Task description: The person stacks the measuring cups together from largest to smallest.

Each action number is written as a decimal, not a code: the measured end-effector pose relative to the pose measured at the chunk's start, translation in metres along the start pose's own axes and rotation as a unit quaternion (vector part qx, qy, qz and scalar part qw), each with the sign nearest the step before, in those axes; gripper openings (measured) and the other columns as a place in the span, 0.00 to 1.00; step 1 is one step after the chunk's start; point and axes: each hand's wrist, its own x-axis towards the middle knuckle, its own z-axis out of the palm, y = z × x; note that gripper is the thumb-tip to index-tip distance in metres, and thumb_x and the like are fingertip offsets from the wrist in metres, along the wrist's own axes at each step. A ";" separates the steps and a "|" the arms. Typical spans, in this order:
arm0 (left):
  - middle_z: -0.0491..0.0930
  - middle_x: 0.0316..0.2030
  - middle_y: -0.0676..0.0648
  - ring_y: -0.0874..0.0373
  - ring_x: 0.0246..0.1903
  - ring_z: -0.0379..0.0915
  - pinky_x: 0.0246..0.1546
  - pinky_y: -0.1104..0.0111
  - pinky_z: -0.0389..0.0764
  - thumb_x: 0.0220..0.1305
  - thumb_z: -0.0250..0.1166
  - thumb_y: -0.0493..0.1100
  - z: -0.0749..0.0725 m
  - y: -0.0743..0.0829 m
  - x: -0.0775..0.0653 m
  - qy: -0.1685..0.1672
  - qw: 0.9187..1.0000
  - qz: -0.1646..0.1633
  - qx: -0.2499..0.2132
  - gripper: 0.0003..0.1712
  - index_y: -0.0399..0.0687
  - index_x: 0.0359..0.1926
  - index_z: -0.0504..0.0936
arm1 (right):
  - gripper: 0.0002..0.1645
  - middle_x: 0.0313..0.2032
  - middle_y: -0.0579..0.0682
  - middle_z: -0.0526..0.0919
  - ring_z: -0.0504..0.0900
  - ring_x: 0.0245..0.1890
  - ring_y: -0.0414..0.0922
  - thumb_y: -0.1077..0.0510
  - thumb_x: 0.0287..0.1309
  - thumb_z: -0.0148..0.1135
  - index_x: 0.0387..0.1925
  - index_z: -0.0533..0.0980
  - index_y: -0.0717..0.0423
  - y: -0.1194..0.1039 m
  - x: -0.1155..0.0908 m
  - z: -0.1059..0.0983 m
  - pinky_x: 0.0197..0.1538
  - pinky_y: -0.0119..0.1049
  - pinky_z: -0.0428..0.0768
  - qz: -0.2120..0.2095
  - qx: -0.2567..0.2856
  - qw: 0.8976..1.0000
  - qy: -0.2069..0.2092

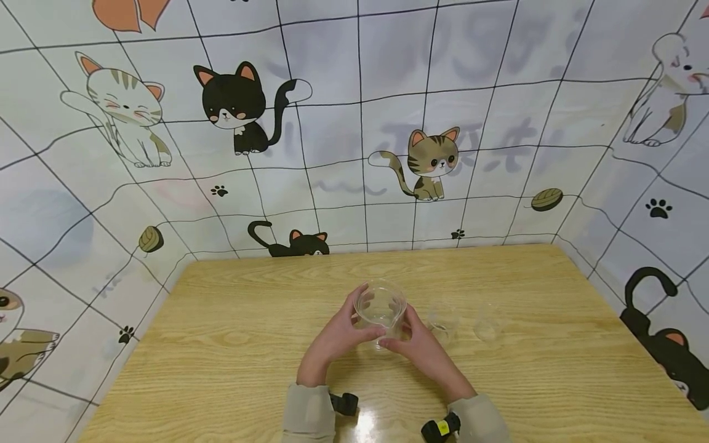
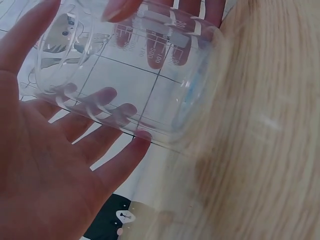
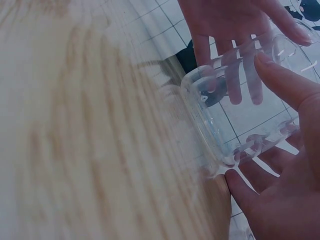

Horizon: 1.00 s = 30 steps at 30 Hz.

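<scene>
A large clear glass beaker [image 1: 381, 303] with a pouring lip is between my two hands near the middle of the table. White graduation marks show on its wall in the left wrist view, where the beaker [image 2: 125, 85] looks upright with its base at the tabletop. Whether the base touches the wood I cannot tell. My left hand [image 1: 342, 335] holds the left side, fingers curved along the glass. From the right, my right hand [image 1: 420, 349] grips the opposite side. Both thumbs lie on the near side. No contents are visible inside.
To the right of the beaker stand two more clear glass vessels, a nearer one [image 1: 441, 325] and a farther one [image 1: 487, 327], both faint against the wood. The wooden table [image 1: 249, 320] ends at a cat-printed cloth wall [image 1: 332, 203] behind and at both sides.
</scene>
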 end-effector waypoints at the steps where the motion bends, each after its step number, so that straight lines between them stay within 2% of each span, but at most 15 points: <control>1: 0.57 0.63 0.51 0.51 0.61 0.55 0.58 0.54 0.58 0.48 0.68 0.53 0.000 0.001 -0.001 -0.004 1.000 0.002 -0.007 0.53 0.61 0.68 0.45 | 0.53 0.63 0.44 0.58 0.63 0.59 0.52 0.38 0.39 0.67 0.64 0.46 0.26 0.000 0.000 0.000 0.53 0.51 0.68 0.000 -0.001 1.000 0.000; 6: 0.55 0.64 0.45 0.45 0.61 0.52 0.58 0.50 0.56 0.51 0.67 0.49 -0.002 0.012 -0.006 -0.023 0.999 0.013 -0.027 0.52 0.54 0.69 0.44 | 0.53 0.63 0.46 0.58 0.63 0.59 0.54 0.37 0.39 0.67 0.64 0.47 0.27 0.002 0.001 0.001 0.53 0.52 0.68 0.001 -0.002 1.000 0.001; 8: 0.55 0.64 0.44 0.44 0.62 0.52 0.58 0.50 0.55 0.51 0.67 0.48 -0.001 0.008 -0.005 -0.026 0.999 0.019 -0.032 0.51 0.57 0.69 0.43 | 0.53 0.63 0.45 0.58 0.63 0.59 0.54 0.38 0.39 0.67 0.64 0.47 0.27 0.002 0.001 0.001 0.53 0.52 0.67 0.001 0.000 1.000 0.000; 14: 0.53 0.64 0.40 0.43 0.62 0.49 0.58 0.51 0.56 0.51 0.68 0.45 0.000 0.003 -0.004 -0.040 0.997 0.027 -0.062 0.53 0.57 0.69 0.42 | 0.53 0.62 0.45 0.59 0.63 0.58 0.54 0.37 0.39 0.67 0.64 0.47 0.27 0.001 0.001 0.000 0.52 0.53 0.67 0.004 -0.007 1.000 0.001; 15: 0.52 0.64 0.39 0.42 0.62 0.48 0.58 0.51 0.56 0.50 0.68 0.44 0.000 0.006 -0.005 -0.043 0.997 0.025 -0.065 0.53 0.55 0.69 0.41 | 0.53 0.63 0.45 0.59 0.63 0.58 0.54 0.36 0.38 0.66 0.64 0.47 0.26 0.001 0.001 0.000 0.52 0.53 0.68 0.005 -0.010 1.000 0.002; 19: 0.50 0.65 0.40 0.44 0.64 0.45 0.60 0.52 0.51 0.48 0.69 0.45 0.003 -0.003 -0.003 -0.043 0.996 0.015 -0.074 0.55 0.61 0.68 0.40 | 0.53 0.62 0.46 0.59 0.63 0.58 0.53 0.35 0.39 0.66 0.64 0.46 0.26 0.001 0.002 0.000 0.52 0.53 0.68 0.004 -0.016 1.000 0.002; 24: 0.49 0.65 0.45 0.52 0.64 0.46 0.60 0.54 0.51 0.45 0.71 0.50 0.009 -0.020 0.002 -0.030 0.998 -0.011 -0.049 0.59 0.76 0.65 0.36 | 0.53 0.62 0.47 0.60 0.64 0.58 0.53 0.38 0.40 0.66 0.65 0.47 0.30 0.000 0.001 0.000 0.54 0.51 0.66 -0.009 -0.012 1.000 -0.003; 30: 0.53 0.64 0.45 0.51 0.62 0.50 0.58 0.53 0.54 0.44 0.71 0.52 0.012 -0.026 0.005 -0.014 0.999 -0.018 -0.027 0.60 0.75 0.65 0.35 | 0.51 0.63 0.53 0.59 0.63 0.59 0.56 0.45 0.45 0.66 0.67 0.48 0.40 -0.023 -0.009 -0.002 0.57 0.52 0.63 -0.021 0.006 1.000 -0.013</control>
